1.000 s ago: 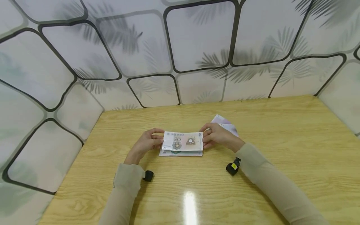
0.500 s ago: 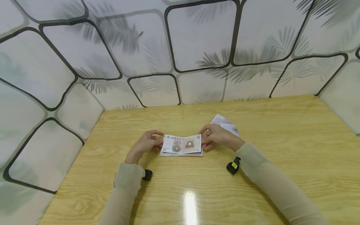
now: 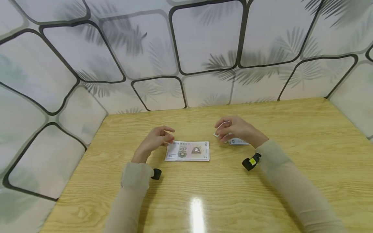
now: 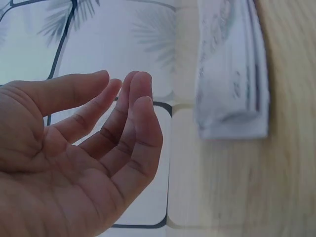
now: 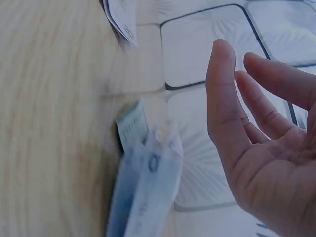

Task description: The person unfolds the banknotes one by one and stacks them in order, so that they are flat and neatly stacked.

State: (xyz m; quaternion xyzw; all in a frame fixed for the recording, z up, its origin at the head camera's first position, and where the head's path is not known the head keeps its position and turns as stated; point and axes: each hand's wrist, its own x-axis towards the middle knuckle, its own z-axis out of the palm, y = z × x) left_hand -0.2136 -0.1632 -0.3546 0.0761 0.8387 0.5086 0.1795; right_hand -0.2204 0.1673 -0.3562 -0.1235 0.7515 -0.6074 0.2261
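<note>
A neat stack of paper notes (image 3: 187,151) lies flat on the table, a pale 20 note on top. My left hand (image 3: 154,141) hovers at the stack's upper left corner; in the left wrist view that hand (image 4: 98,143) has relaxed, bent fingers with nothing between them, beside the stack (image 4: 232,74). Over a second, looser group of notes (image 3: 239,141) is my right hand (image 3: 239,129), hiding part of it. The right wrist view shows the right hand (image 5: 266,128) empty, fingers loosely bent, apart from those fanned notes (image 5: 148,182).
The wooden table (image 3: 186,187) runs back to a patterned wall (image 3: 207,38), with another wall on the left. Black devices are strapped at the left wrist (image 3: 156,174) and right wrist (image 3: 251,161).
The 20 note held between both hands now lies flat on the stack. Both hands have let go; the left lifted slightly, and the right moved right over the other notes.
</note>
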